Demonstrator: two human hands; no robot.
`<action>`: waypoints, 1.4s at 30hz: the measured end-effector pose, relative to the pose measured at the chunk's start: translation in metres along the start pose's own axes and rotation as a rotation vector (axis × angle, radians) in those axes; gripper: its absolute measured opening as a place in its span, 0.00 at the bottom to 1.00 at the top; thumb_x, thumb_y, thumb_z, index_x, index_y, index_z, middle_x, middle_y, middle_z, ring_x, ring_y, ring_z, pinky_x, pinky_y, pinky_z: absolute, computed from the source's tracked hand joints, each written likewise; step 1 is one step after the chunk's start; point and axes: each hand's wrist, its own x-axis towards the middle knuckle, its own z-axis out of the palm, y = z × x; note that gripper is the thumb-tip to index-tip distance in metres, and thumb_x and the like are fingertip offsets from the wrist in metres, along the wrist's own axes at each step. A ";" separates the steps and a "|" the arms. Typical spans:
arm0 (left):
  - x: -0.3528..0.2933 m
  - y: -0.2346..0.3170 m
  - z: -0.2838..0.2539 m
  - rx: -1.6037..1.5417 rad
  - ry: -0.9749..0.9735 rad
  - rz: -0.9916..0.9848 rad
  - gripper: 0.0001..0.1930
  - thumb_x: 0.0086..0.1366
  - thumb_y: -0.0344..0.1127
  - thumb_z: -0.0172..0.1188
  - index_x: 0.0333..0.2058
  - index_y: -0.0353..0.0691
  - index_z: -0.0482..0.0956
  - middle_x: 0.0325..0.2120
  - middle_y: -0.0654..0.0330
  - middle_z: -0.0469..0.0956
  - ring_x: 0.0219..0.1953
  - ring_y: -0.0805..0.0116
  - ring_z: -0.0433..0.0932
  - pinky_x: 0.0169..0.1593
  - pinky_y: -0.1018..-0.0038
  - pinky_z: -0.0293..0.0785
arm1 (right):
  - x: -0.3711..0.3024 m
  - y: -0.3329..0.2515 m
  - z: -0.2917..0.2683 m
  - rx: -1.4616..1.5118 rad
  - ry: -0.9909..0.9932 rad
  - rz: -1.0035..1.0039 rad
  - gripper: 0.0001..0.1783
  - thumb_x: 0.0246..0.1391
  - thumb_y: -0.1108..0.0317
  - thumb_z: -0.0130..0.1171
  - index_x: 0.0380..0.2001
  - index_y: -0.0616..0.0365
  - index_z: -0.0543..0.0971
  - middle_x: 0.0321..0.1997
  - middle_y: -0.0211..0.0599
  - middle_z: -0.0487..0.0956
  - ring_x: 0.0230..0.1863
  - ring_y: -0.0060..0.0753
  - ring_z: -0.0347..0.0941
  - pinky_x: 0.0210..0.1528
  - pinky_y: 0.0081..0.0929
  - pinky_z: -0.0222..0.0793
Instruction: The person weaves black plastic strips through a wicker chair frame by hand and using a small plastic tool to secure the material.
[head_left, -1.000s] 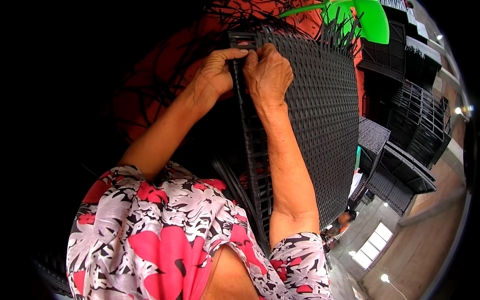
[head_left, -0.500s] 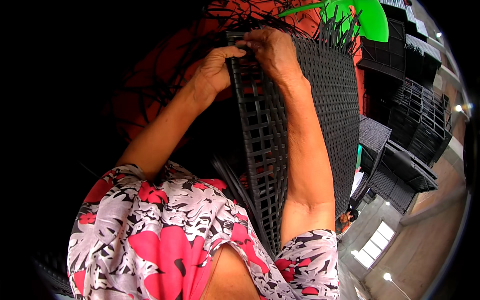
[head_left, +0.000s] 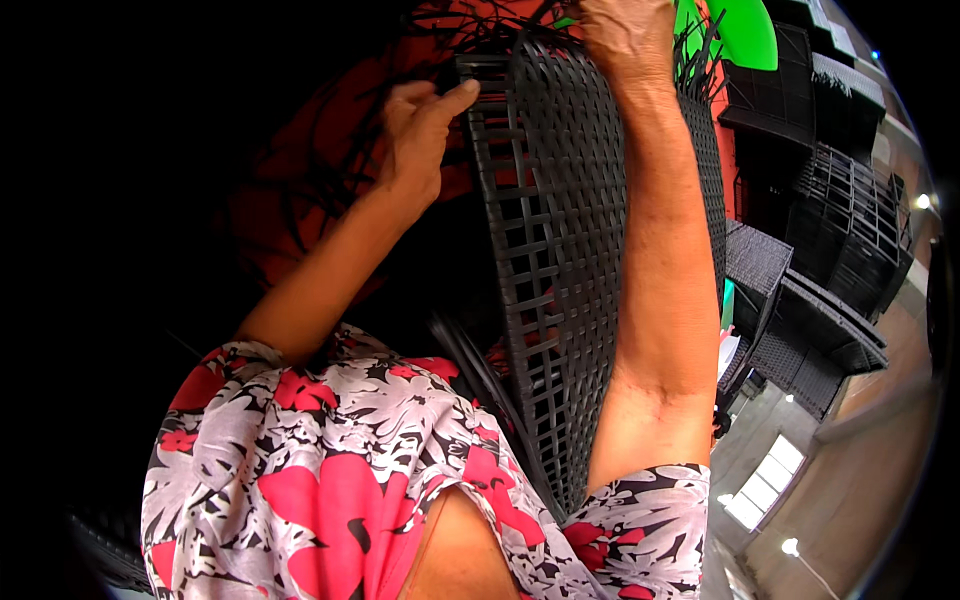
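Observation:
A black woven plastic-rattan panel stands before me, densely woven over most of its face. Toward its left frame edge the weave is open, with gaps between the strips. My left hand is beside the upper left corner, thumb stretched to the frame edge and fingers apart from it. At the top of the panel, my right hand has bent fingers, partly cut off by the picture's edge. Loose black strip ends stick up beside it. Whatever those fingers pinch is too hidden to name.
Loose black strips lie over a red surface behind the panel. A bright green plastic piece is at the top right. Stacked black woven furniture and frames stand to the right. A bundle of black strips hangs near my shirt.
My right hand has moved up and right from the panel's upper left corner to its top edge. My left hand has drawn slightly back, its thumb still by the frame.

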 end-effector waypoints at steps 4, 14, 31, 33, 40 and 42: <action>0.027 -0.003 -0.002 0.485 -0.020 0.776 0.20 0.55 0.45 0.69 0.39 0.35 0.80 0.33 0.58 0.78 0.43 0.62 0.74 0.50 0.68 0.69 | -0.016 0.002 -0.002 0.044 0.005 -0.087 0.06 0.51 0.73 0.55 0.27 0.64 0.80 0.19 0.41 0.78 0.23 0.27 0.75 0.27 0.27 0.70; 0.093 0.015 0.003 0.729 -0.329 0.671 0.07 0.56 0.31 0.65 0.21 0.36 0.80 0.15 0.68 0.73 0.20 0.79 0.68 0.25 0.75 0.65 | -0.175 -0.030 -0.087 -0.240 -0.148 -0.271 0.25 0.50 0.59 0.62 0.49 0.61 0.73 0.41 0.44 0.79 0.42 0.48 0.77 0.45 0.41 0.69; 0.201 0.192 0.101 1.188 -0.066 1.534 0.17 0.58 0.46 0.58 0.29 0.34 0.78 0.21 0.55 0.76 0.23 0.63 0.74 0.30 0.66 0.71 | -0.463 -0.041 -0.111 -0.554 -0.422 0.609 0.61 0.44 0.19 0.39 0.70 0.55 0.52 0.75 0.46 0.46 0.75 0.54 0.36 0.70 0.64 0.23; 0.202 0.209 0.101 1.232 -0.045 1.572 0.19 0.59 0.49 0.57 0.31 0.34 0.78 0.23 0.54 0.77 0.24 0.62 0.75 0.31 0.66 0.72 | -0.465 -0.042 -0.112 -0.528 -0.419 0.605 0.60 0.45 0.19 0.39 0.70 0.55 0.52 0.75 0.46 0.47 0.75 0.54 0.36 0.70 0.63 0.23; 0.243 0.224 0.118 1.396 -0.067 1.733 0.29 0.62 0.60 0.54 0.38 0.34 0.80 0.29 0.52 0.80 0.27 0.56 0.79 0.35 0.64 0.76 | -0.455 -0.048 -0.121 -0.539 -0.352 0.651 0.56 0.45 0.24 0.47 0.67 0.56 0.60 0.73 0.46 0.53 0.74 0.52 0.42 0.70 0.60 0.30; 0.245 0.196 0.092 1.389 -0.113 1.787 0.32 0.63 0.64 0.53 0.40 0.34 0.80 0.30 0.52 0.81 0.28 0.55 0.80 0.36 0.63 0.77 | -0.452 -0.049 -0.108 -0.526 -0.309 0.627 0.54 0.45 0.27 0.52 0.66 0.54 0.61 0.72 0.44 0.55 0.74 0.50 0.42 0.70 0.60 0.30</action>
